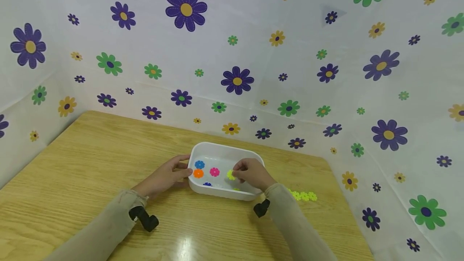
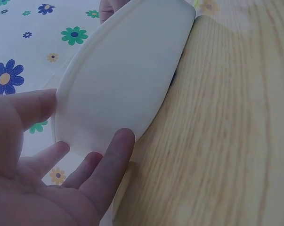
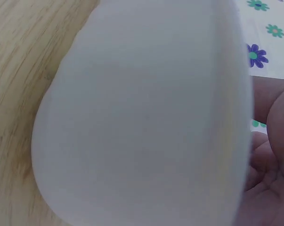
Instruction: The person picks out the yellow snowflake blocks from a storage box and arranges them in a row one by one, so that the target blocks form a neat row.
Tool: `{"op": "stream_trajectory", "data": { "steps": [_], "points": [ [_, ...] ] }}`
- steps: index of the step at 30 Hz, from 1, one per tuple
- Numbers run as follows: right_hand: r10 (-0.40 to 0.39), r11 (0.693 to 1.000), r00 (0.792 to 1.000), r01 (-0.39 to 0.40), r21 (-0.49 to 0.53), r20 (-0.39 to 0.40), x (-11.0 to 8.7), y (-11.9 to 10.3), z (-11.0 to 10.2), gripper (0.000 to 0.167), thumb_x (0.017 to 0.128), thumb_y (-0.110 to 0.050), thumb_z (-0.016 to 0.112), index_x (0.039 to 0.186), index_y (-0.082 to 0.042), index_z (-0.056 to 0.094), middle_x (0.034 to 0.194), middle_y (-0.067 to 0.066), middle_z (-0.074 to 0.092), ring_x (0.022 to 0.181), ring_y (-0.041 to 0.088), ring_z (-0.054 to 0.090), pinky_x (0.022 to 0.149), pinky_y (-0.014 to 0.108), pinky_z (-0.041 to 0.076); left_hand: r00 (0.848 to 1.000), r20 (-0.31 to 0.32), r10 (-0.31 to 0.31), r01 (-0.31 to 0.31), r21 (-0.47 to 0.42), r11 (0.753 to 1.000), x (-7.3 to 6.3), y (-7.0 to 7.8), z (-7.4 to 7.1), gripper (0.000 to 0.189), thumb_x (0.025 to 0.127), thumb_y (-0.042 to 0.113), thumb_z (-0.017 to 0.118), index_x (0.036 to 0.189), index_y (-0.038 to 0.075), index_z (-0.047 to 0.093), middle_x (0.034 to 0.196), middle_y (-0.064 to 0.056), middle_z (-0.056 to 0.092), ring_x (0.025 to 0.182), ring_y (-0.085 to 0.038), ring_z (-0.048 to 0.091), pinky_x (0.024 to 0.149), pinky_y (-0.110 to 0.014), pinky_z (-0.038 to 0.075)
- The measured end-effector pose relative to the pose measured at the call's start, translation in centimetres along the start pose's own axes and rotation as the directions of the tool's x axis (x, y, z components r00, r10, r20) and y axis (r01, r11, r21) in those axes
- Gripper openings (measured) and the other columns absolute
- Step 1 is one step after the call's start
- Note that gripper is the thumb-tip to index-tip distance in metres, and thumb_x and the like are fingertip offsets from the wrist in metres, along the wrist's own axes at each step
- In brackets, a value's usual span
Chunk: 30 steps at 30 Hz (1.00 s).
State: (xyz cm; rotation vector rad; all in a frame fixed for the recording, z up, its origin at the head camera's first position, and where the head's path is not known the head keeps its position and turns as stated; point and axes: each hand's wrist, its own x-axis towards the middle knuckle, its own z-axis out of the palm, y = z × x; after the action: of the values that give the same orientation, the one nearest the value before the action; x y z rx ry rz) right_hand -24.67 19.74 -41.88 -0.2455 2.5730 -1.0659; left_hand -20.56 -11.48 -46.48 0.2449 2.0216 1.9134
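Note:
A white plastic basin (image 1: 226,192) with rounded corners stands on the table. My left hand (image 1: 169,175) holds its left end, thumb at the rim and fingertips against the outer wall, as the left wrist view shows. Inside the basin, my right hand (image 1: 252,173) pinches a yellow flower-shaped disc (image 1: 230,175) between thumb and fingers. Loose in the basin lie a light blue disc (image 1: 199,164), an orange disc (image 1: 198,173), a pink disc (image 1: 214,172) and a dark blue disc (image 1: 207,184). In the right wrist view the basin's wall (image 3: 137,117) hides the fingertips.
To the right of the basin, a row of joined yellow discs (image 1: 304,196) lies on the wooden table (image 1: 108,156), partly behind my right forearm. A white flower-print cloth (image 1: 214,47) hangs behind the table and along its sides.

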Motion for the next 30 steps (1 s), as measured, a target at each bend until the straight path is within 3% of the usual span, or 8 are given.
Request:
{"op": "stream_trajectory", "data": {
  "steps": [9,16,23,30],
  "points": [
    [-0.016,0.999,0.999,0.018,0.029,-0.052,-2.3,0.2,-2.1,0.011,0.097,-0.018,0.073,0.100,-0.008,0.069,0.091,0.008,0.069,0.077,0.018,0.064,0.079,0.039,0.061,1.000,-0.006,-0.004,0.004,0.004,1.000,0.1,-0.1,0.2,0.063,0.104,0.025,0.065,0.159,0.011,0.037,0.140,-0.023,0.050,0.115,-0.030,0.063,0.096,-0.044,0.061],
    [-0.049,0.997,0.995,0.054,0.056,-0.090,-4.1,1.9,-4.3,0.013,0.098,-0.017,0.071,0.101,-0.005,0.067,0.091,0.009,0.068,0.077,0.018,0.063,0.076,0.042,0.061,1.000,-0.010,0.000,0.000,-0.015,1.000,0.3,-0.2,0.2,0.064,0.104,0.023,0.065,0.159,0.010,0.035,0.144,-0.025,0.047,0.119,-0.032,0.061,0.096,-0.044,0.060],
    [-0.028,0.991,0.993,0.043,0.127,-0.113,-5.5,3.6,-6.2,0.015,0.097,-0.015,0.072,0.102,-0.002,0.067,0.093,0.009,0.068,0.080,0.022,0.062,0.080,0.048,0.061,1.000,-0.002,0.007,-0.007,-0.007,1.000,0.1,0.0,0.2,0.064,0.105,0.024,0.064,0.160,0.009,0.034,0.143,-0.025,0.048,0.117,-0.030,0.062,0.097,-0.044,0.060],
    [0.006,0.994,0.989,0.011,0.112,-0.149,-7.3,6.2,-8.6,0.021,0.100,-0.020,0.070,0.107,-0.001,0.066,0.100,0.019,0.067,0.084,0.023,0.064,0.084,0.047,0.062,1.000,0.001,0.005,-0.005,0.004,1.000,0.1,0.2,0.2,0.065,0.105,0.025,0.064,0.160,0.010,0.034,0.142,-0.025,0.049,0.116,-0.030,0.063,0.098,-0.045,0.059]
  ]
}}
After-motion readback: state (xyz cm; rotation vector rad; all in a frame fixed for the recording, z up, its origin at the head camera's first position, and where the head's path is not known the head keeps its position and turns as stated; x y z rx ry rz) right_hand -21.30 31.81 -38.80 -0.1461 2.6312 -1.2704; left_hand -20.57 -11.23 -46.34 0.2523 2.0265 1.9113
